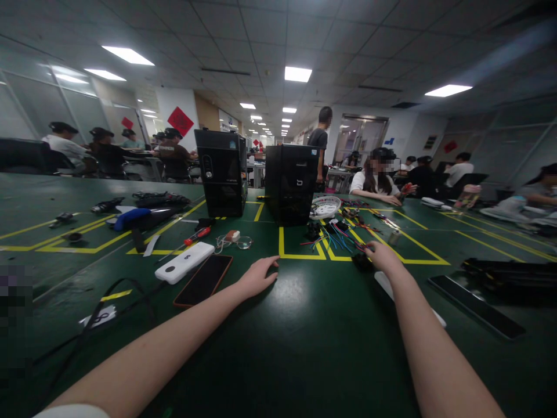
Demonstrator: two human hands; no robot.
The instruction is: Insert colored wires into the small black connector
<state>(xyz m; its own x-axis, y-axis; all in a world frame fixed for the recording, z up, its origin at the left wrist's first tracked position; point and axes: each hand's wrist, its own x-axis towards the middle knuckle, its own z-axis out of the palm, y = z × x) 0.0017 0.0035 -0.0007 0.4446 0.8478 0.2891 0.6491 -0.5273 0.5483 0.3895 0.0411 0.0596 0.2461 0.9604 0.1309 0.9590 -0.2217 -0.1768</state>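
My left hand (259,276) rests on the green table with its fingers loosely stretched out and nothing in them. To its left lie a phone (204,281) with an orange-brown edge and a white power bank (185,262). On the right, my right hand (385,259) is closed, its fingertips at the end of a bundle of coloured wires (337,237). A black piece (362,263), perhaps a connector, lies just under those fingertips. Partly behind my right wrist is a white, flat object (383,284).
Two black computer towers (223,174) (290,183) stand ahead. A white basket (326,206) sits right of them. A red screwdriver (197,235) and glasses (243,242) lie left; a dark slab (476,305) lies right. A co-worker (378,180) sits across the table.
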